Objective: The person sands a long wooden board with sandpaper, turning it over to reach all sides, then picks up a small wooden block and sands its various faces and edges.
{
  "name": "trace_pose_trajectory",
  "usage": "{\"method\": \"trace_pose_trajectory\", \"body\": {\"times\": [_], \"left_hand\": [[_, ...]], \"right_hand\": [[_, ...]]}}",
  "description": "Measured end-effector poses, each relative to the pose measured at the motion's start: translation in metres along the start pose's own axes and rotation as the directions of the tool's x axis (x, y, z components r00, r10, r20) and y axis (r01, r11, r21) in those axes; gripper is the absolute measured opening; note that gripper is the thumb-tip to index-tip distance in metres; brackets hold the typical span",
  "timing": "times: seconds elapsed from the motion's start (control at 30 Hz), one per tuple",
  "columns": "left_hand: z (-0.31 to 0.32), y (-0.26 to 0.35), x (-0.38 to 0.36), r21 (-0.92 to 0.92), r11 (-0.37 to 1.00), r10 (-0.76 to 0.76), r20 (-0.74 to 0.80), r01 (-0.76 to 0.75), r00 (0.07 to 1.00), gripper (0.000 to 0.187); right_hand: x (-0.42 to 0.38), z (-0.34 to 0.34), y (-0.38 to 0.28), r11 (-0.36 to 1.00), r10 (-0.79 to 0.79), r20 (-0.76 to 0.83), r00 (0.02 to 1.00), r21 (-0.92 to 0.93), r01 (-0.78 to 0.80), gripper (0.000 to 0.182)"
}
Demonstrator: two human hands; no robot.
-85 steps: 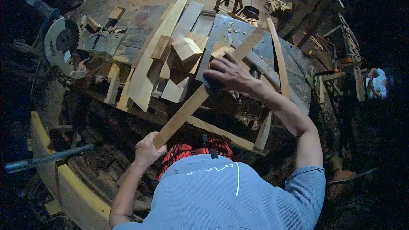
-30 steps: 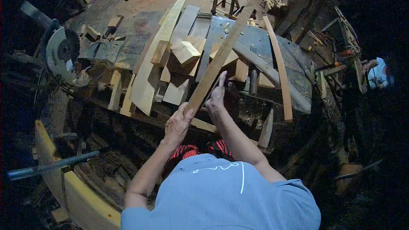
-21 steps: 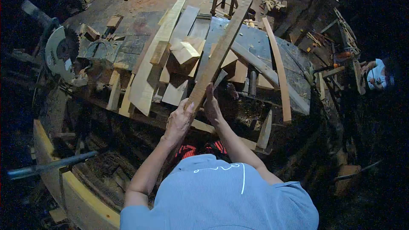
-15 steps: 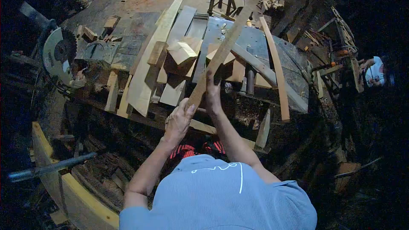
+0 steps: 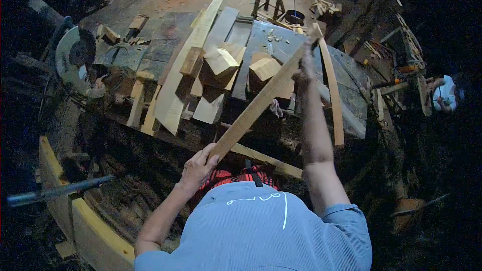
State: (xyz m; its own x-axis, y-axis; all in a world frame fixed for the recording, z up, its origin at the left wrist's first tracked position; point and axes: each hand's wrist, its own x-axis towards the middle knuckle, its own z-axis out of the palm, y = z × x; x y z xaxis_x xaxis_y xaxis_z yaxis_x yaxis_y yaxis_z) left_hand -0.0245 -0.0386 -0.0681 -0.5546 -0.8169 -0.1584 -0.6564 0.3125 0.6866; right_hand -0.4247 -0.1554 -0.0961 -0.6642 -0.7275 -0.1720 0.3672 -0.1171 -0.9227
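Note:
A long, flat strip of wood (image 5: 261, 101) slants from near my waist up and away to the right above the workbench. My left hand (image 5: 197, 169) is closed round its near end, thumb on top. Toward the far end, my right hand (image 5: 305, 62) lies against the strip's right side with the arm stretched out. Motion blurs its fingers, so their grip cannot be made out. Beneath the strip, on the bench, sit an angular wood block (image 5: 264, 68) and another pale block (image 5: 221, 61).
Long boards (image 5: 188, 65) lie on the bench to the left, beside a circular saw blade with its guard (image 5: 70, 55). A curved wooden piece (image 5: 331, 90) lies at right. A blue metal bar (image 5: 60, 190) juts in at lower left. Another person (image 5: 444, 93) is at far right.
My right hand has slid up and right along the strip toward its far end. My left hand has moved slightly down and left, still holding the near end. The strip has tilted further right.

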Motion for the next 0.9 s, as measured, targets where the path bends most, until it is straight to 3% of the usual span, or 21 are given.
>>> {"method": "trace_pose_trajectory", "body": {"times": [0.03, 0.1, 0.13, 0.3, 0.47, 0.53, 0.6, 0.67, 0.7, 0.73, 0.77, 0.83, 0.9], "left_hand": [[-0.003, -0.002, -0.006, -0.007, 1.000, 0.003, 0.022, -0.003, 1.000, 0.040], [-0.007, -0.010, -0.022, -0.045, 0.999, 0.015, 0.031, -0.014, 0.999, 0.040], [-0.007, -0.015, -0.029, -0.039, 0.999, 0.003, 0.019, -0.003, 1.000, 0.040], [-0.023, -0.034, -0.034, -0.023, 0.997, -0.070, 0.010, 0.070, 0.997, 0.040], [-0.054, -0.069, 0.016, -0.097, 0.991, -0.109, -0.191, 0.092, 0.976, 0.044], [-0.079, -0.077, 0.050, -0.024, 0.979, -0.203, -0.215, 0.202, 0.955, 0.048], [-0.093, -0.109, 0.096, -0.008, 1.000, -0.003, -0.436, -0.001, 0.900, 0.053], [-0.113, -0.140, 0.146, 0.103, 0.991, 0.132, -0.551, -0.090, 0.824, 0.056], [-0.127, -0.145, 0.168, 0.075, 0.996, -0.002, -0.491, 0.044, 0.871, 0.056], [-0.139, -0.150, 0.188, 0.059, 0.982, -0.137, -0.422, 0.178, 0.896, 0.057], [-0.144, -0.168, 0.211, 0.062, 0.985, -0.123, -0.407, 0.162, 0.905, 0.057], [-0.141, -0.214, 0.257, 0.083, 0.985, -0.094, -0.475, 0.151, 0.875, 0.053], [-0.141, -0.228, 0.280, 0.054, 0.990, -0.092, -0.438, 0.129, 0.894, 0.050]], "right_hand": [[0.022, -0.014, 0.002, 0.996, -0.087, 0.027, 0.996, 0.002, 0.087, 0.081], [0.038, -0.040, -0.015, 0.964, -0.265, 0.138, 0.954, 0.008, 0.266, 0.065], [0.047, -0.052, -0.030, 0.946, -0.324, 0.110, 0.940, 0.018, 0.324, 0.063], [0.007, -0.101, -0.057, 0.923, -0.385, -0.011, 0.923, -0.005, 0.385, 0.056], [-0.105, -0.140, -0.016, 0.957, -0.287, -0.108, 0.952, -0.080, 0.279, 0.049], [-0.150, -0.146, 0.003, 0.967, -0.243, -0.132, 0.961, -0.116, 0.229, 0.046], [-0.194, -0.150, 0.020, 0.982, -0.175, -0.170, 0.970, -0.100, 0.160, 0.044], [-0.235, -0.159, 0.030, 0.989, 0.142, -0.288, 0.947, 0.089, -0.121, 0.045], [-0.250, -0.157, 0.030, 0.989, 0.138, -0.306, 0.942, 0.093, -0.115, 0.045], [-0.265, -0.153, 0.027, 0.988, 0.132, -0.342, 0.930, -0.027, -0.151, 0.045], [-0.277, -0.149, 0.024, 0.971, 0.122, -0.377, 0.918, -0.146, -0.189, 0.046], [-0.293, -0.137, 0.021, 0.965, 0.113, -0.432, 0.895, -0.168, -0.203, 0.048], [-0.305, -0.132, 0.023, 0.954, 0.107, -0.484, 0.868, -0.194, -0.227, 0.050]]}}
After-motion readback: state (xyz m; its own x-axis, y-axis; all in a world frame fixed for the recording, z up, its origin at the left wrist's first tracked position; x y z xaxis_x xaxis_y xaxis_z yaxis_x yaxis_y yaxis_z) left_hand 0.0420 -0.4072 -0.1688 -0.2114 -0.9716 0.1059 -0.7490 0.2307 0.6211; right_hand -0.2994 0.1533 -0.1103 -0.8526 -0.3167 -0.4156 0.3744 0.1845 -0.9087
